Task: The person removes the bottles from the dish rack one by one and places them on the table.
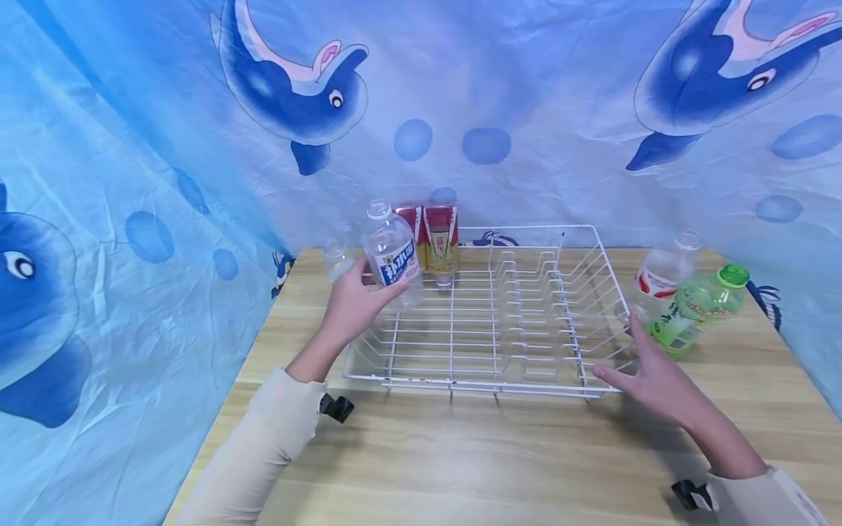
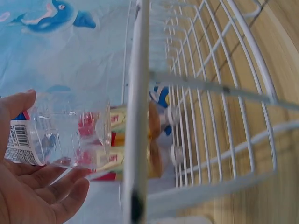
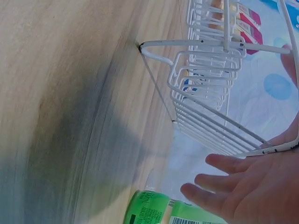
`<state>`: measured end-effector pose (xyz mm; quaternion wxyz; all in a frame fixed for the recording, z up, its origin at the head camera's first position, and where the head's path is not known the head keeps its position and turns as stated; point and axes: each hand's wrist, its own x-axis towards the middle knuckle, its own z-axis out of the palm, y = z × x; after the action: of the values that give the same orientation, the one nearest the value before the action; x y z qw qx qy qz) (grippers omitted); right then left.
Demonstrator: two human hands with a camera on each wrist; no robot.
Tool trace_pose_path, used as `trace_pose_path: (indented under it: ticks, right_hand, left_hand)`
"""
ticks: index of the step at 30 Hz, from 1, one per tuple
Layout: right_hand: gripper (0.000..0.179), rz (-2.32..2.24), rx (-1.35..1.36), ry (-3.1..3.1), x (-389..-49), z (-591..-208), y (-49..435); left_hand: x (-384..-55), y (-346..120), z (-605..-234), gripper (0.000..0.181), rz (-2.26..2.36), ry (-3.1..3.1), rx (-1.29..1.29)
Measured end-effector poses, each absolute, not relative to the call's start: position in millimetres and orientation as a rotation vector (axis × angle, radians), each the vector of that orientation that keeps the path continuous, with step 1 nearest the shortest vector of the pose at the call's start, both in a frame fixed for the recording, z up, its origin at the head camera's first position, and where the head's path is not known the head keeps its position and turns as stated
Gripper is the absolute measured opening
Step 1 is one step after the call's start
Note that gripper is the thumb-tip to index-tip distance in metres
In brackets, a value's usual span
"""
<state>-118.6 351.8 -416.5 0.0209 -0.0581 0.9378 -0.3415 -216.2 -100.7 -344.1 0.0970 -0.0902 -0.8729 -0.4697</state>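
Note:
My left hand [image 1: 358, 299] grips a clear plastic bottle [image 1: 395, 252] with a blue-and-white label. It is slightly tilted, its mouth up and its base above the left part of the white wire dish rack [image 1: 454, 383]. Beyond the base, the left wrist view shows two red-and-yellow containers [image 2: 154, 163] upside down in the rack, necks at the wires. At the rack's front right corner, my right hand [image 1: 658, 376] rests against the rim, thumb over the inner side. Its outer fingers [image 3: 217, 182] are extended; the rim partly hides the thumb and index finger.
Right of the rack stand a clear bottle [image 1: 661, 270] with a red-and-white label and a green bottle [image 1: 700, 310], touching or nearly so. Another clear bottle [image 1: 338, 257] is partly hidden behind my left hand. A blue dolphin-print curtain [image 1: 526, 88] closes off the back and sides.

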Motion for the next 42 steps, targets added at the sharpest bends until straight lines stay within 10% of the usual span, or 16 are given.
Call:
trace_pose_path:
  ticks: [42]
  right_hand:
    - [0.111, -1.139, -0.28, 2.935, -117.7, -421.4, 354.3]
  left_hand:
    - [-206.2, -214.8, -394.5, 0.077, -1.263, -2.54, 0.024]
